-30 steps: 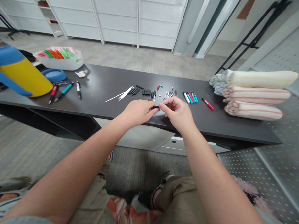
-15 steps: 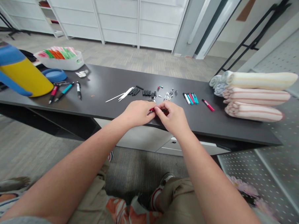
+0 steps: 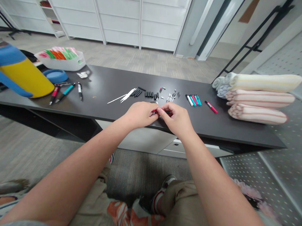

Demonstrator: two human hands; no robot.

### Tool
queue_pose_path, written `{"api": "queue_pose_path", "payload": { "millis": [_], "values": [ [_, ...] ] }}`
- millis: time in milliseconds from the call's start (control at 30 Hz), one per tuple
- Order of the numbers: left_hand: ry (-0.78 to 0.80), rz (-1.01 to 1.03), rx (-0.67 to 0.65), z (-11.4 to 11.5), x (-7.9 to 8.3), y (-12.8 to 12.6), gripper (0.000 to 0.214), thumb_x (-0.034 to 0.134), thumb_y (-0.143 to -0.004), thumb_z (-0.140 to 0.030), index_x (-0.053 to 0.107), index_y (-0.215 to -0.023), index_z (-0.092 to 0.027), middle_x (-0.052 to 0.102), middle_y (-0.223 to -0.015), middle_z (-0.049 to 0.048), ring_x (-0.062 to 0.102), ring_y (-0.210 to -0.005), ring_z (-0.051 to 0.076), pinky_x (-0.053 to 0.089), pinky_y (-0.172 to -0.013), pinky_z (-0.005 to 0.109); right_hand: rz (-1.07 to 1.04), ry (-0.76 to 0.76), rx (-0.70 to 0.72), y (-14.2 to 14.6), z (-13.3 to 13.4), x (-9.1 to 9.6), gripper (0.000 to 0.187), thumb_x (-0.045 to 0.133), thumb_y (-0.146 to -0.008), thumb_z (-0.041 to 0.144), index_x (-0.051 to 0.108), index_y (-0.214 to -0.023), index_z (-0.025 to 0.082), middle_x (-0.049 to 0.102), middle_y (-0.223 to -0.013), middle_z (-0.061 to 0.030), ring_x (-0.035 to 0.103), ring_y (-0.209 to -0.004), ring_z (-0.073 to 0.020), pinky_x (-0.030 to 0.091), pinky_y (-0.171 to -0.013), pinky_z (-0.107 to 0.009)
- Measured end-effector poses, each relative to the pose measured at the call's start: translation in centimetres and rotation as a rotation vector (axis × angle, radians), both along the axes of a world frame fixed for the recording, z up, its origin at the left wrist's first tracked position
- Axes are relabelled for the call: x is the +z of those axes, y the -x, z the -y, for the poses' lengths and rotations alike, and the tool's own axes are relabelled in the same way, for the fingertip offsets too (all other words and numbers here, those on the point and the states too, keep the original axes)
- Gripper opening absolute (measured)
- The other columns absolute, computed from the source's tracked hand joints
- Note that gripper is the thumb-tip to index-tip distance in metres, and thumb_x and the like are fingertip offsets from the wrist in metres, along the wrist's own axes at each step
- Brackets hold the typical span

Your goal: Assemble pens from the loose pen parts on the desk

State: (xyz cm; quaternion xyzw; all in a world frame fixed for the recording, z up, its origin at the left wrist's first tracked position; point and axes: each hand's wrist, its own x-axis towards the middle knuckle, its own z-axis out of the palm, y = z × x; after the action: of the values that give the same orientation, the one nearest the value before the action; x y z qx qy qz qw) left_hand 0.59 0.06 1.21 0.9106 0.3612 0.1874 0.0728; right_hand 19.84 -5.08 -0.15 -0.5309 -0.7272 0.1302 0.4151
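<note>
My left hand (image 3: 142,114) and my right hand (image 3: 176,118) meet at the front edge of the dark tabletop, fingers pinched together. Between them is a red pen part (image 3: 154,111), mostly covered by the fingers. Just beyond lie black grips (image 3: 149,94), thin black tubes (image 3: 136,92), white refills (image 3: 127,95), silver tips (image 3: 171,96) and small coloured pieces (image 3: 162,89). To the right rest several white, red and teal pen barrels (image 3: 193,100) in a row, with a single red barrel (image 3: 211,107) apart from them.
At the left stand a blue-and-yellow jug (image 3: 22,72), a blue lid (image 3: 55,76) and a white basket (image 3: 68,65) of colourful packets. Three assembled pens, including a teal pen (image 3: 65,92), lie nearby. Rolled towels (image 3: 259,97) are stacked at the right end of the table (image 3: 104,81).
Both hands stay together on the red pen part, with only slight finger movement. The view has shifted a little; the laid-out parts have not moved.
</note>
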Motion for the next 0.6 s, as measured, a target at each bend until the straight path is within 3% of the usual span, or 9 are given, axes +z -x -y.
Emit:
{"api": "queue_pose_path", "payload": {
  "millis": [200,367,600],
  "values": [
    [0.044,0.032,0.035,-0.27,-0.01,-0.01,0.019,0.059,-0.095,-0.033,0.066,-0.081,-0.022,0.072,-0.078,0.0030,0.061,-0.068,0.021,0.029,-0.061,0.033,0.060,-0.050,0.007,0.03,0.08,0.25,0.017,0.070,-0.100,0.032,0.074,-0.087,0.021,0.074,-0.085,-0.0025,0.063,-0.076,-0.0184,0.045,-0.070,-0.031],
    [0.091,0.083,0.056,-0.53,-0.14,0.07,0.011,0.061,-0.089,-0.028,0.071,-0.090,-0.024,0.074,-0.082,0.0021,0.064,-0.074,0.022,0.034,-0.063,0.032,0.053,-0.055,0.054,-0.15,0.10,0.43,0.009,0.076,-0.095,0.030,0.077,-0.095,0.021,0.073,-0.091,-0.0034,0.062,-0.073,-0.0174,0.047,-0.069,-0.030],
    [0.022,0.062,0.034,-0.48,-0.40,-0.12,0.014,0.063,-0.093,-0.033,0.070,-0.089,-0.022,0.073,-0.085,0.0043,0.065,-0.077,0.022,0.039,-0.066,0.033,0.073,-0.052,0.010,-0.31,-0.11,0.13,0.011,0.076,-0.097,0.032,0.080,-0.093,0.022,0.075,-0.089,-0.0045,0.064,-0.077,-0.0192,0.045,-0.072,-0.031]
  ]
}}
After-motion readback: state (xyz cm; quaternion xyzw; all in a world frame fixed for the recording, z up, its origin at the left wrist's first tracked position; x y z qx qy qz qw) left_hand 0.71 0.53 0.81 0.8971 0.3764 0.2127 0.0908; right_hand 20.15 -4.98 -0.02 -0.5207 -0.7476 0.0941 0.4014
